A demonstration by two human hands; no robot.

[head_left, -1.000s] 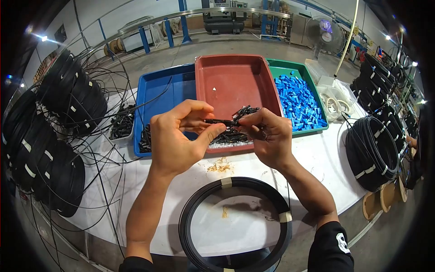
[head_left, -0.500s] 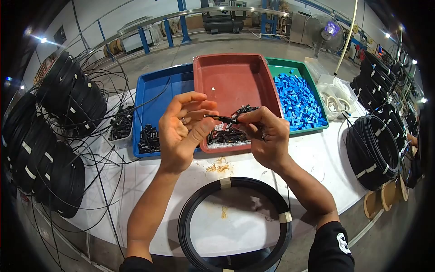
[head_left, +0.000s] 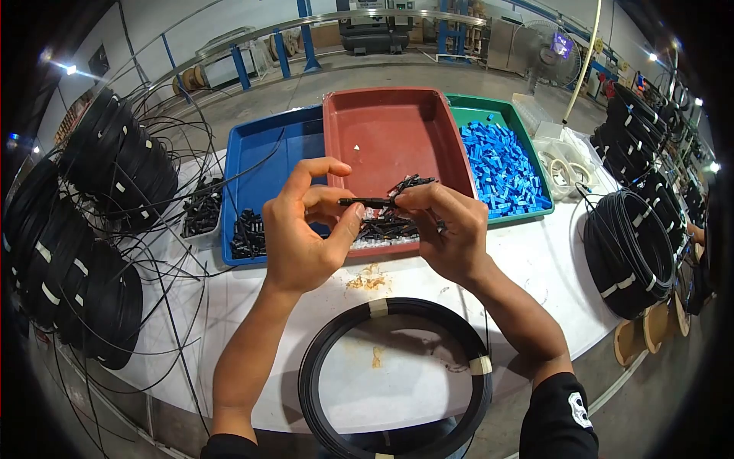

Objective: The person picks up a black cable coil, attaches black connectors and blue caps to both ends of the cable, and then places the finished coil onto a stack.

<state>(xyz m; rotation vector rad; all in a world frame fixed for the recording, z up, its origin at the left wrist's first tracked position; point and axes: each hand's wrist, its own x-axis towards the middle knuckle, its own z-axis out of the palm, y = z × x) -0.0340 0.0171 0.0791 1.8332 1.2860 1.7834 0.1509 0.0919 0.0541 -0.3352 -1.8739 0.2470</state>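
Above the front of the red tray, a slim black connector (head_left: 370,203) is held level between my hands. My right hand (head_left: 453,229) pinches its right end between thumb and fingers. At the left end, my left hand (head_left: 306,229) grips it between the thumb and a finger, with the index finger raised. A thin black cable runs down past my right forearm towards the black cable coil (head_left: 309,382), which lies below my hands on the table's near edge, bound with pale tape.
Black parts lie in the blue tray (head_left: 248,145), the red tray (head_left: 405,115) and a small bin at left. Blue pieces (head_left: 501,168) fill the green tray (head_left: 466,107). Cable coils (head_left: 84,283) are stacked at left with loose strands; another coil (head_left: 631,252) stands at right.
My left thumb and a finger have closed onto the connector's left end, and the index finger has lifted away. The connector sits more level. My right hand keeps its pinch.
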